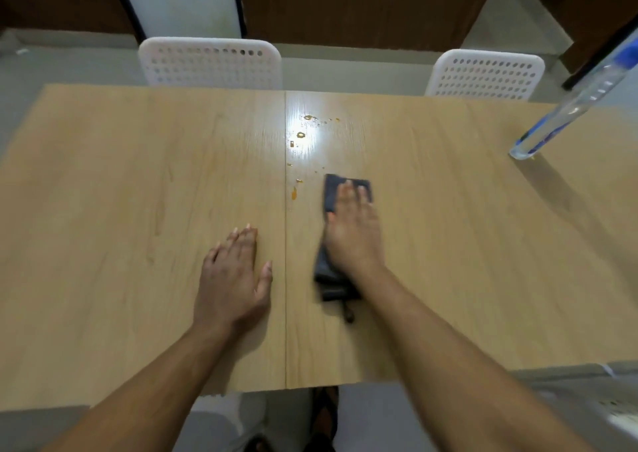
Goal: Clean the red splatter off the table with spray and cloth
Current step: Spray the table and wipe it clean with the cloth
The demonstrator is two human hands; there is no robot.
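surface (pixel 138 175): pale wood, seam down the middle | right hand (pixel 354 230) grip flat, fingers straight, pressing dark cloth (pixel 331 192) | splatter (pixel 300 135) beyond cloth, leftward along seam | left hand (pixel 234 275) flat, holding nothing | spray bottle (pixel 566 109) far right of cloth

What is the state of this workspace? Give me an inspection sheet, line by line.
Surface: wooden table with a seam down its middle; glare near the far side.
Job's things: orange-red splatter in drops along the seam, not yet wiped; dark cloth flat on the table just right of the nearest drop; clear spray bottle with blue parts standing at the far right.
Clutter: nothing seen.
Hands: left hand rests flat on the table, fingers straight; right hand presses flat on the cloth.
Cables: nothing seen.
Surroundings: two white perforated chairs behind the table; dark wood panels beyond.
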